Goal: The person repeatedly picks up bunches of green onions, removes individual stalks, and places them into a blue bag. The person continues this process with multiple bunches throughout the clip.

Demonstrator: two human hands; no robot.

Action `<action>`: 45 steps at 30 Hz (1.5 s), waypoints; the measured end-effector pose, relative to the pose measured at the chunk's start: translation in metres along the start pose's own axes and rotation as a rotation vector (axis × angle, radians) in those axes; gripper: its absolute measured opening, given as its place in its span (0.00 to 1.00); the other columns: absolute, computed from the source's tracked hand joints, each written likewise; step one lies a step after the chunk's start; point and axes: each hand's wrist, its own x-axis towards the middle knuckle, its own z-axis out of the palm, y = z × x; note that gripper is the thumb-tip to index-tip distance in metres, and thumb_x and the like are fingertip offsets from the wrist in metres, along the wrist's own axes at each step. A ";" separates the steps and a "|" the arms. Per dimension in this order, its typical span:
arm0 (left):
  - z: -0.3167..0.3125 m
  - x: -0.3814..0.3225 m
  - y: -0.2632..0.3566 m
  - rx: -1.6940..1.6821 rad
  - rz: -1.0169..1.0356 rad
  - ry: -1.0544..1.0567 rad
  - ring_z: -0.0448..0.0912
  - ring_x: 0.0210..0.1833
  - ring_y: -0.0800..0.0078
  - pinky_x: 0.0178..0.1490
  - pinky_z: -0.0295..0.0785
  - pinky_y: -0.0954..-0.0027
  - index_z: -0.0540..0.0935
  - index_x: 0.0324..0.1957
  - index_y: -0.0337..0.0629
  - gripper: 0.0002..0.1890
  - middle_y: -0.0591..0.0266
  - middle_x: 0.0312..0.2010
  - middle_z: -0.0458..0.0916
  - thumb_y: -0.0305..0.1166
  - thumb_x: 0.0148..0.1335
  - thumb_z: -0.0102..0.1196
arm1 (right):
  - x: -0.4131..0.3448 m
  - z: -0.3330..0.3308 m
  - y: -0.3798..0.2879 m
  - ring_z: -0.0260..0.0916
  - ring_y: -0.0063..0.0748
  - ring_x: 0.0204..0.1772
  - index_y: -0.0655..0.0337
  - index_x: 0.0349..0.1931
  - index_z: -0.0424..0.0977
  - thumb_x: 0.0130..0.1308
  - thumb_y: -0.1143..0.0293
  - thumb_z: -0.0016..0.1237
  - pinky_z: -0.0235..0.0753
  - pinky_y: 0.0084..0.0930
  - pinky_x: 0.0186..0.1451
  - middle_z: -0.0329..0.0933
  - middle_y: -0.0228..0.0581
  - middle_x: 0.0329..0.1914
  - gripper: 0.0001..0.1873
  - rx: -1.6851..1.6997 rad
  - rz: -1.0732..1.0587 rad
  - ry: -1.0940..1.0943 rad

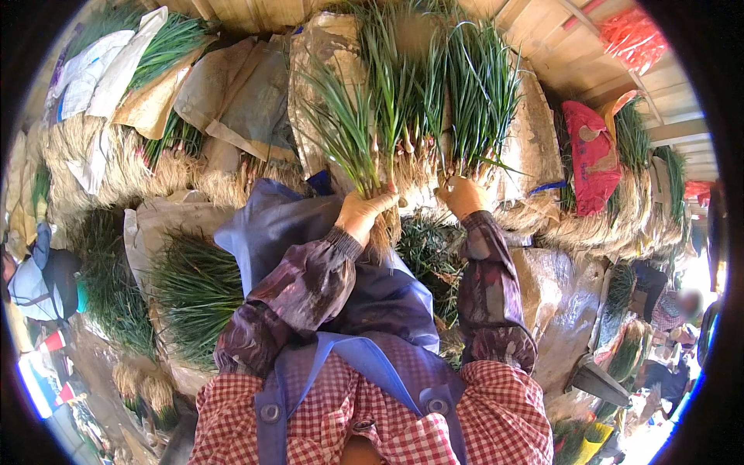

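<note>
My left hand [363,215] is closed around a small bunch of leafy allium plants [361,168], probably green onions or chives. Their long green leaves fan upward, and pale stringy roots [381,244] hang below the fist. To its right, the bent fingers of my right hand [467,197] pinch at the stem bases of a larger pile of the same plants [479,110]. How many stems they grip is hidden. This pile lies on a worn sack [325,75], leaves away from me and roots toward me. A blue apron [383,296] covers my lap below both hands.
More root-fringed bundles [122,168] under sacks line the left; a red sack [590,157] covers others at right. Loose green leaves [197,285] lie left of my lap. Plastic sheeting [558,296] is on the right. Other people [43,285] sit at the far left and far right.
</note>
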 end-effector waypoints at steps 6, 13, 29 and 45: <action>0.011 -0.010 0.011 0.352 -0.090 -0.025 0.73 0.26 0.80 0.31 0.69 0.76 0.79 0.38 0.38 0.10 0.68 0.27 0.78 0.25 0.53 0.63 | -0.019 -0.044 -0.093 0.78 0.44 0.45 0.63 0.50 0.75 0.57 0.43 0.51 0.76 0.37 0.47 0.79 0.54 0.40 0.32 0.373 -0.089 0.075; 0.011 -0.005 0.008 0.304 -0.119 0.011 0.75 0.29 0.79 0.34 0.70 0.76 0.79 0.40 0.37 0.12 0.67 0.29 0.79 0.32 0.58 0.64 | -0.004 -0.011 -0.083 0.79 0.50 0.40 0.66 0.47 0.76 0.59 0.51 0.52 0.77 0.38 0.44 0.79 0.56 0.35 0.26 0.673 -0.171 0.019; 0.009 -0.008 0.008 0.251 -0.083 0.050 0.77 0.24 0.75 0.26 0.71 0.75 0.78 0.40 0.35 0.08 0.61 0.27 0.81 0.24 0.59 0.59 | -0.003 -0.012 -0.100 0.79 0.45 0.33 0.62 0.36 0.77 0.61 0.49 0.51 0.77 0.40 0.39 0.80 0.42 0.29 0.22 0.385 -0.218 0.261; -0.010 -0.021 0.029 -0.436 -0.095 -0.356 0.74 0.31 0.71 0.35 0.71 0.71 0.77 0.42 0.39 0.13 0.64 0.29 0.76 0.33 0.58 0.61 | 0.006 -0.014 -0.091 0.78 0.48 0.40 0.57 0.37 0.79 0.60 0.42 0.48 0.76 0.39 0.43 0.80 0.49 0.35 0.25 0.383 -0.122 0.086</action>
